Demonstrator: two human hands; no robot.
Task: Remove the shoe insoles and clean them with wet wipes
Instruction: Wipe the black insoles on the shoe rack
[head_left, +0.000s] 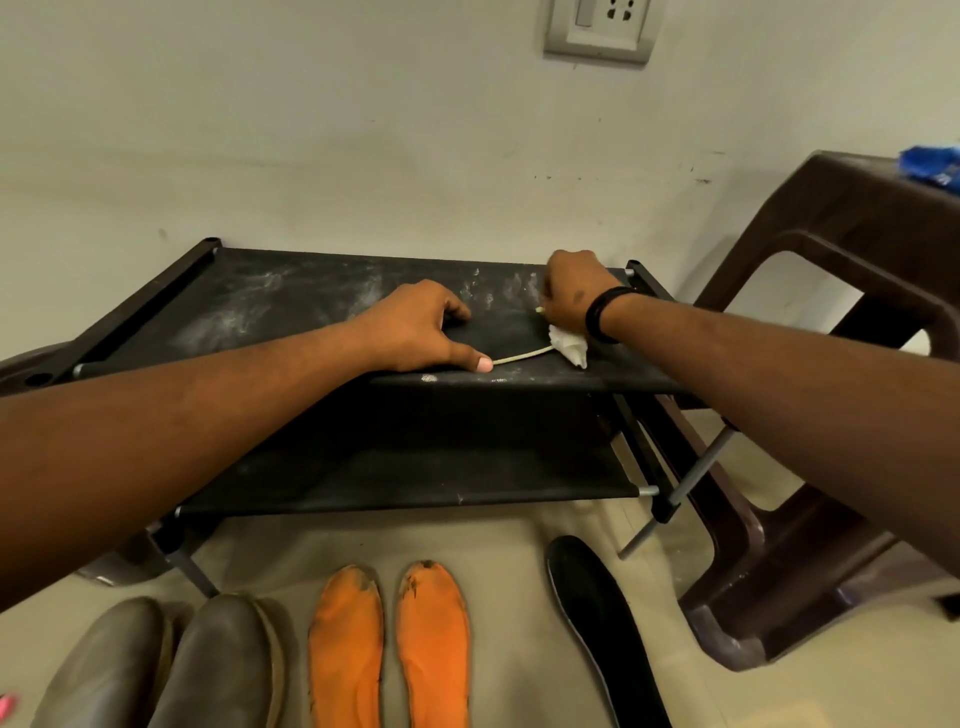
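While the brown leather shoes (156, 670) and two orange insoles (389, 649) wait on the near floor, the left hand (421, 330) presses flat, fingers spread, on a black insole (498, 332) lying on the dusty fabric rack (260, 312). Its thin cream edge shows. To the right, the right hand (571, 291) holds a crumpled white wet wipe (569, 349) against it. Wiping seems underway; next likely calls for firm strokes. Another black insole (597, 623) lies near right.

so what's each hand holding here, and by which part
Right hand grips a white wet wipe by its upper end, against a dark insole. Left hand presses that insole's near end flat.
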